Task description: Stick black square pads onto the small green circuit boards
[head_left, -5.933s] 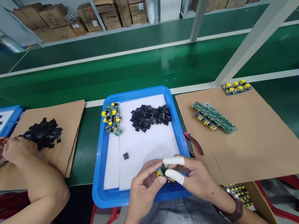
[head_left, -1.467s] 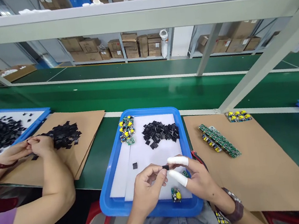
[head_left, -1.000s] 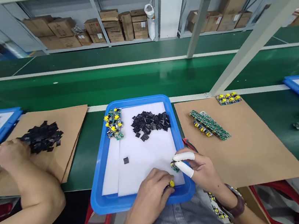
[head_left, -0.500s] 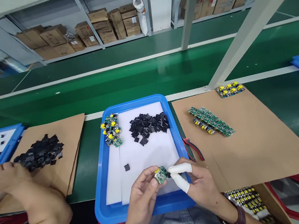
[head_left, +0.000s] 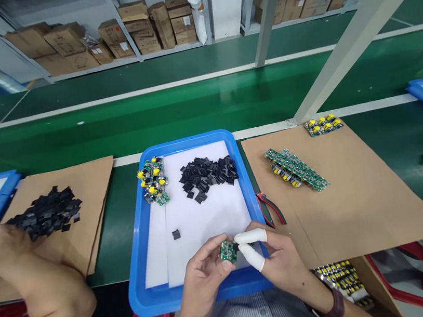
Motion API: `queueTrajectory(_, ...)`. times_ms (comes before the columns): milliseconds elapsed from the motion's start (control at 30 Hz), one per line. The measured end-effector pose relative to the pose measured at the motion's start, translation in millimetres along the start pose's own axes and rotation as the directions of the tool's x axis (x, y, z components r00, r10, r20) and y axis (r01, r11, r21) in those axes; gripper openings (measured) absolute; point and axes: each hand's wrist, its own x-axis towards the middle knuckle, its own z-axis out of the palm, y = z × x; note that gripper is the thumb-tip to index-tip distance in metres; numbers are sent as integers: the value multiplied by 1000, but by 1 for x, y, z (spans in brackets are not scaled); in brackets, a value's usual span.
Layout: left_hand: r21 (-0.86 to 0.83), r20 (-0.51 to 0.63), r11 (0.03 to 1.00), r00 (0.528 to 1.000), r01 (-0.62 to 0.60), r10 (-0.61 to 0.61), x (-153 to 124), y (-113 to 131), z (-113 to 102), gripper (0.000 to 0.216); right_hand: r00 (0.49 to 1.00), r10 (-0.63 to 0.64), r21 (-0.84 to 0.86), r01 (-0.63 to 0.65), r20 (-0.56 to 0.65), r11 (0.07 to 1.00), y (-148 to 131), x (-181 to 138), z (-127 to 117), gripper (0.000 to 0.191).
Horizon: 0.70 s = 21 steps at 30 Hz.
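Note:
My left hand (head_left: 207,272) pinches a small green circuit board (head_left: 228,251) above the front of the blue tray (head_left: 135,274). White finger cots cover the thumb and forefinger of my right hand (head_left: 273,249), which are closed on a small black piece (head_left: 236,247) at the board's right edge. Whether that piece is seated on the board I cannot tell. Farther back in the tray lie a heap of black pieces (head_left: 208,173) and a cluster of circuit boards with yellow parts (head_left: 153,181). One loose black piece (head_left: 176,234) rests on the white sheet.
Red-handled pliers (head_left: 271,208) lie right of the tray. Rows of circuit boards (head_left: 297,170) rest on the right cardboard sheet (head_left: 367,199). At left, a co-worker's arm (head_left: 52,286) reaches beside another black heap (head_left: 48,212). A slanted post (head_left: 353,44) rises behind.
The circuit board has turned slightly in my left hand, its green face now more toward me. My right fingertips have shifted a little left with the black piece. The view has moved slightly.

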Motion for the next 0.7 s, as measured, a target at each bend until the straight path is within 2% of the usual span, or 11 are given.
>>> queueTrajectory(167,-83,10,996,999,39,-38,-2,2,4,32,997,-58,55,56,45,997,-4,-1,-4,35)
queueTrajectory(367,-98,-4,995,1000,3,-4,-4,5,9,27,992,-85,48,81,94,996,-9,-2,-1,34)
queueTrajectory(567,-73,69,997,997,-21,26,-5,-2,2,46,989,-104,15,103,107,995,-10,-3,0,35)
queueTrajectory(700,-79,56,997,998,5,0,-6,-3,2,48,982,-134,-41,141,129,989,-11,-5,-4,39)
